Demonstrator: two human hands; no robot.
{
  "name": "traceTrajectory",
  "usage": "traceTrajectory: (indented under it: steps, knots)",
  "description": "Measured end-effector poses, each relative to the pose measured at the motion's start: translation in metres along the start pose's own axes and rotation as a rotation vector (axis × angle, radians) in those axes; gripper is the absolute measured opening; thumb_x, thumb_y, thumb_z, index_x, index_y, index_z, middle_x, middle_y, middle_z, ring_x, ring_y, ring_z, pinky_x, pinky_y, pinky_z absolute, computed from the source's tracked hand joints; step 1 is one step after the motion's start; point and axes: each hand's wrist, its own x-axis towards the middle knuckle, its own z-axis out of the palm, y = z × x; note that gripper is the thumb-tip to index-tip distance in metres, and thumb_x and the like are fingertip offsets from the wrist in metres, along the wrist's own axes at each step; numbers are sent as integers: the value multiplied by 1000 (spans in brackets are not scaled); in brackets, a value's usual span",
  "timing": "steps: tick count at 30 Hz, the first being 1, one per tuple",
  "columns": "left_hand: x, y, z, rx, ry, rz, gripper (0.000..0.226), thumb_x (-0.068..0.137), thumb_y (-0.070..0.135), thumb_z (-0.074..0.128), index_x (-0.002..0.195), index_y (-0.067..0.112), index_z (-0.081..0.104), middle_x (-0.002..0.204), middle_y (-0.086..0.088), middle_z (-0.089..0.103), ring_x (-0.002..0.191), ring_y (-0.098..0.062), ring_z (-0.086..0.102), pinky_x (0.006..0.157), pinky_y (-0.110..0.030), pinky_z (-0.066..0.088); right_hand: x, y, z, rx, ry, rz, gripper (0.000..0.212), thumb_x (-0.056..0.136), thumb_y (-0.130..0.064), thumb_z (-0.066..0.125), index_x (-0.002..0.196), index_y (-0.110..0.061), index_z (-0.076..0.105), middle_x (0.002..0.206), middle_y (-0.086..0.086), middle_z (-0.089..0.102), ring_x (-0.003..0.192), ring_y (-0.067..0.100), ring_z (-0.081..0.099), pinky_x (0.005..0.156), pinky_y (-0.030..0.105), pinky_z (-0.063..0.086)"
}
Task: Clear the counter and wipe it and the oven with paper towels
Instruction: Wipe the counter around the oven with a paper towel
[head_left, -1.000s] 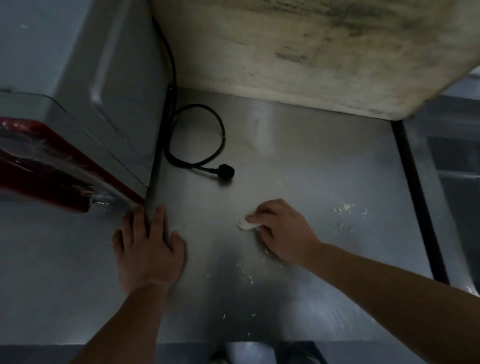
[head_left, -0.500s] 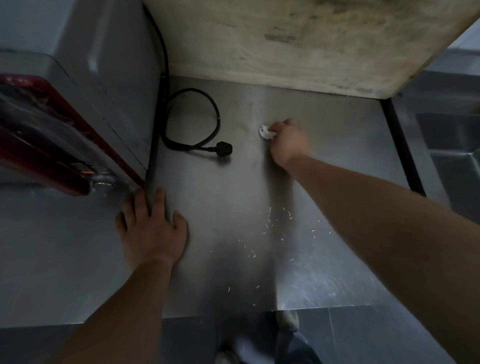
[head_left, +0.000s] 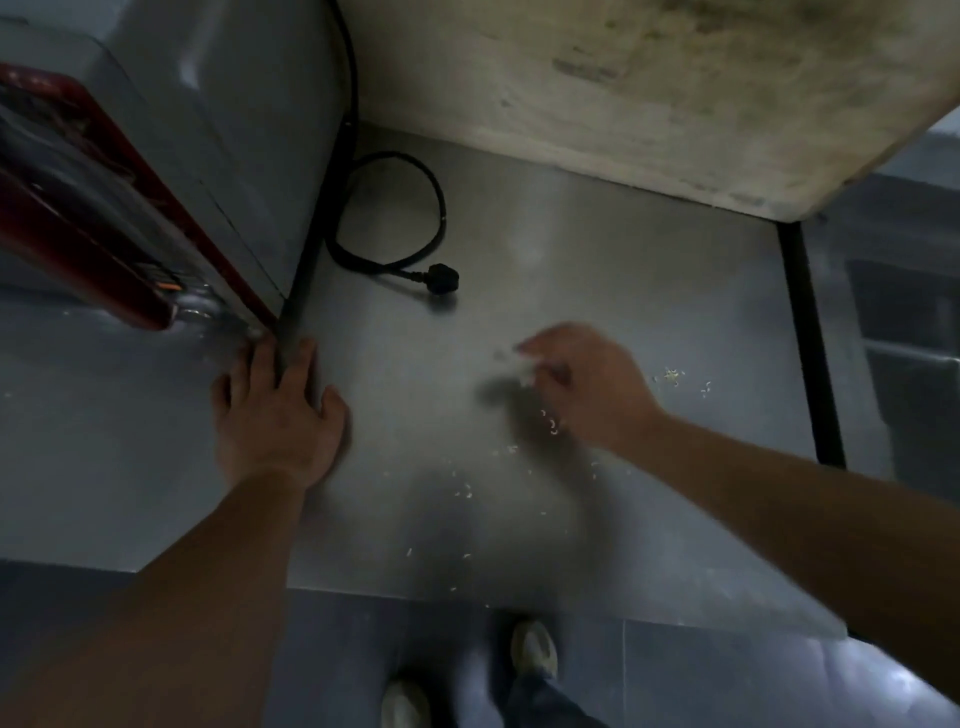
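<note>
Stainless steel worktop (head_left: 649, 291) fills the head view, dim and streaked, with a stained pale wall panel (head_left: 675, 88) behind it and a grey floor below its near edge. At the left stands the red-fronted grey metal oven (head_left: 156, 171), and its black power cord (head_left: 395, 218) loops across the steel to a loose plug lying just beside the wiping zone. The left hand (head_left: 275, 415) lies flat, fingers straight, pressing on the worktop at the oven's front corner. The right hand (head_left: 587, 384) is blurred; its fingers look curled over a small white scrap of paper towel (head_left: 522, 371) at the fingertips, though how firm that hold is I cannot tell. Pale crumbs (head_left: 550, 426) lie scattered under and behind it, more near the front edge and a cluster to the right. The likely trouble: a small wad may simply push crumbs off the near edge onto the floor by the shoes, or shed bits itself. A wide stroke leftward could also snag the plug and drag the cord through the dirt.
</note>
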Motion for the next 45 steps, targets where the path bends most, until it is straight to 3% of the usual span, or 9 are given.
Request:
traceTrajectory:
  steps: [3,10,23,30,33,35,38,41,45]
  knots:
    - [2,1,1,11,21,-1,68,89,51,38,154,31,32,160,-13,29,147,-34,22,118,-51,18,53,47,-38,-9,181,133,24,91,-15,61,113,-18,72,113,7,70,104,25,61,81,19,37]
    - [4,5,1,32,56,-24,71,86,53,28,153,29,35,160,-14,29,148,-32,23,116,-52,21,89,147,-52,-202,39,383,24,87,-14,55,105,-16,71,107,15,66,99,37,61,75,30,42]
    - [6,4,0,93,6,-12,66,96,51,28,159,31,21,165,-11,19,153,-29,11,119,-49,15,-91,22,42,29,-40,-133,33,68,-7,73,98,-21,75,93,-2,66,88,24,59,71,26,54]
    - [4,16,-13,275,-63,15,61,103,41,27,159,18,20,163,-16,23,149,-35,22,118,-48,19,-53,53,-22,123,55,153,33,86,-13,62,115,-24,72,115,1,68,110,21,58,98,24,41]
    - [9,38,-25,337,-32,166,48,90,16,47,130,-10,57,130,-33,56,122,-47,51,105,-54,38,-12,92,-68,54,269,254,31,87,-10,59,114,-20,73,115,7,69,108,27,61,92,25,42]
    - [13,69,-37,356,-28,311,24,78,8,62,96,-5,69,99,-29,67,90,-46,64,81,-51,52,11,123,-89,-38,255,316,32,89,-12,55,117,-18,70,118,12,66,108,33,60,92,33,45]
    - [18,136,-59,142,69,513,22,82,18,56,89,7,73,96,-16,72,76,-41,67,69,-43,54,30,161,-104,-142,138,422,30,90,-15,52,115,-18,69,117,15,64,109,37,60,90,38,50]
    - [16,186,-67,-101,164,595,37,82,25,44,95,8,74,100,-13,71,88,-38,64,76,-43,54,21,167,-87,-145,74,535,25,93,-23,55,112,-15,70,113,17,66,107,37,61,85,32,46]
    - [2,207,-51,-67,-8,540,41,92,28,45,122,10,67,136,-14,58,125,-35,50,102,-45,41,-33,130,-29,-140,115,538,35,86,-13,57,118,-20,69,117,12,58,109,35,53,90,32,43]
